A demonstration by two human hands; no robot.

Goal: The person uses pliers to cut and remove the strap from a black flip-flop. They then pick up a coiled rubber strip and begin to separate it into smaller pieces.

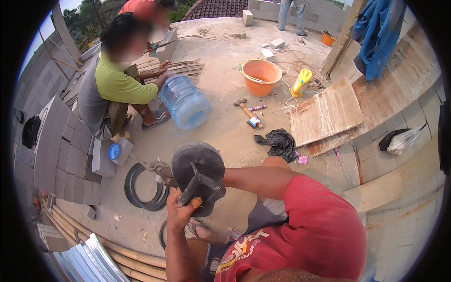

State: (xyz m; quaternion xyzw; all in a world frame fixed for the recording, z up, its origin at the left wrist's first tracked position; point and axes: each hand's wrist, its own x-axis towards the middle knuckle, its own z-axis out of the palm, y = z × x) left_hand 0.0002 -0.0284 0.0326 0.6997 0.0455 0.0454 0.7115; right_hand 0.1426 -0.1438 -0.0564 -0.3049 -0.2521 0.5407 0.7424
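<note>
My left hand is closed round a black flip-flop, its rounded sole end up and its Y-shaped strap facing me. From the right, my right forearm reaches in behind the flip-flop, which hides my right hand. A worn metal tool like pliers or snips sticks out to the left from behind the flip-flop; what grips it cannot be seen. Just below and left of the tool, a coil of black tubing or cable lies on the floor. One of my feet, in a sandal, shows under my hands.
A person in a yellow-green top squats ahead left beside a clear blue water jug. Ahead stand an orange bucket, a hammer and a black plastic bag. Boards lean right; bamboo poles lie left.
</note>
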